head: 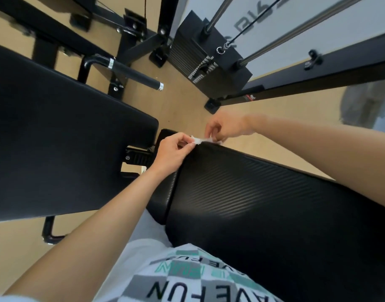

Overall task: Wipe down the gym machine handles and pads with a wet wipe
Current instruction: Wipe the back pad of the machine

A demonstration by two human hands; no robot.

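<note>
A small white wet wipe [202, 140] is stretched between both hands just above the far corner of a ribbed black pad [263, 203]. My left hand [173, 152] pinches its left end and my right hand [224, 128] pinches its right end. A second, smooth black pad [56, 138] lies to the left. Beyond it a black handle [132, 71] with chrome rings sticks out from the machine frame.
A black weight stack [209, 59] with chrome guide rods and a cable stands at the back right. Black frame bars [318, 70] cross the tan floor. A black adjuster bracket [138, 156] sits between the two pads. My patterned shirt fills the bottom.
</note>
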